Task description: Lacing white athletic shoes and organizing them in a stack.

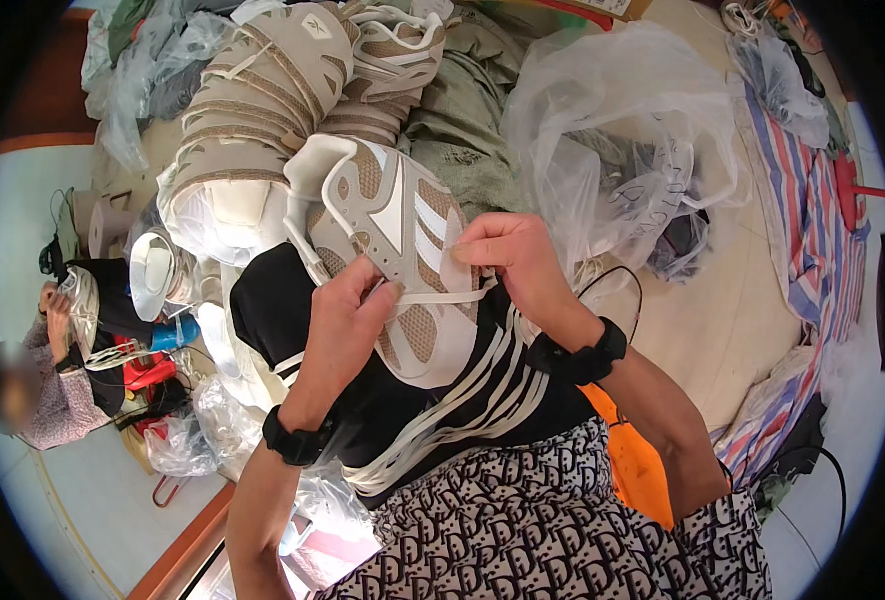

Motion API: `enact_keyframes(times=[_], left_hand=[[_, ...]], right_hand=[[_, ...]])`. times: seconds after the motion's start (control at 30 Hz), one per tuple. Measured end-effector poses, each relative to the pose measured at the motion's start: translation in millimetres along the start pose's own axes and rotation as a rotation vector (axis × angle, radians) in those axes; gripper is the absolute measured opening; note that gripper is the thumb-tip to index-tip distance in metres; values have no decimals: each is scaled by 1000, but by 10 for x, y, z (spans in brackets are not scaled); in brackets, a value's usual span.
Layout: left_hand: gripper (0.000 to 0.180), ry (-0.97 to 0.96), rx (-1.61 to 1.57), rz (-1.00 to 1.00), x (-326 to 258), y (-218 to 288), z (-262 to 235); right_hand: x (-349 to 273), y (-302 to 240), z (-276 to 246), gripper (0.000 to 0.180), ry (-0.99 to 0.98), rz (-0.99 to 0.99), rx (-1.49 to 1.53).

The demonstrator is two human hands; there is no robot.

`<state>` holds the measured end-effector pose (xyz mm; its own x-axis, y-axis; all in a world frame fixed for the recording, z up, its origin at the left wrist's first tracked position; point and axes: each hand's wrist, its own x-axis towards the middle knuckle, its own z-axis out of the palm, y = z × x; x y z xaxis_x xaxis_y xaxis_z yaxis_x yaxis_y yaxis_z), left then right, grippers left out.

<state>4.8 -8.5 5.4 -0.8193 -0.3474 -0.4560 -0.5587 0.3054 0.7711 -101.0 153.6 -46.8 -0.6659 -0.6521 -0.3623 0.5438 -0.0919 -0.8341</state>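
A beige and white sneaker upper [417, 215] with mesh panels rests over my lap on black cloth. Across its lower part runs a flat cream shoelace [440, 298]. My left hand [350, 312] is closed, its thumb and finger pinching the lace by the row of eyelets. On the other side, my right hand [515, 258] pinches the right edge of the upper, with the lace passing just under its fingers. Its fingertips partly cover that edge. Several loose cream laces [452, 420] lie over the black cloth below the upper.
Nested stacks of similar uppers [252, 120] stand just beyond, at the left. A clear plastic bag [622, 130] lies at the far right, near a striped woven sheet [812, 230]. Green cloth [462, 110] is between them. Another person [57, 370] sits at the left, holding laces.
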Motion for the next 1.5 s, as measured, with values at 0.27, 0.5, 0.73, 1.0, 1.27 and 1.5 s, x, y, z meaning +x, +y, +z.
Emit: enact_keyframes(times=[0.27, 0.5, 0.73, 1.0, 1.27, 1.5], left_hand=[[11, -47, -151, -130, 5, 74, 1], [10, 48, 15, 22, 22, 2, 57], [11, 95, 68, 90, -25, 63, 102], [8, 172, 120, 279, -32, -7, 164], [7, 220, 141, 327, -12, -31, 226], [10, 245, 107, 332, 4, -78, 241]], right_hand=[[-1, -47, -125, 8, 3, -315, -685], [-172, 1, 267, 13, -167, -782, -1093], [-103, 82, 299, 19, -55, -607, -1130], [-85, 100, 342, 17, -92, -636, -1262], [6, 61, 278, 8, -225, -643, -1311], [0, 75, 447, 11, -80, -466, -1438]])
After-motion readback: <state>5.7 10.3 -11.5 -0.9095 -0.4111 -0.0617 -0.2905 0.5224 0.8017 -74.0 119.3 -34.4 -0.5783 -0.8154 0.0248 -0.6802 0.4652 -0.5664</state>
